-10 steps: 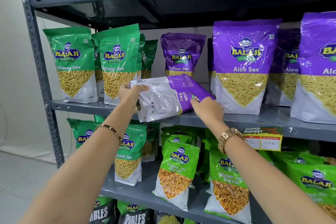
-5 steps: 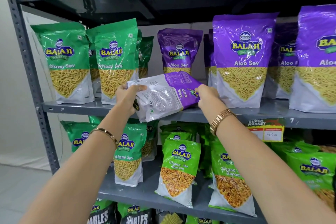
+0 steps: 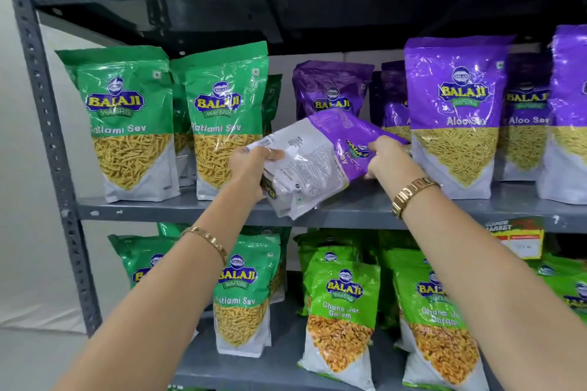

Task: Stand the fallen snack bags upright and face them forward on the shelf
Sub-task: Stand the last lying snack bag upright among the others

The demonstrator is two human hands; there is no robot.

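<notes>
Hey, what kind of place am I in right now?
Most likely a grocery shop or supermarket aisle. A grey metal shelf rack carries rows of identical branded snack bags, such as green Ratlami Sev and purple Aloo Sev, and a supermarket price tag hangs on the shelf edge.

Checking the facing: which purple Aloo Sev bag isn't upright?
The Aloo Sev bag held by both hands, tilted sideways with its printed back showing; the other purple bags stand upright.
</notes>
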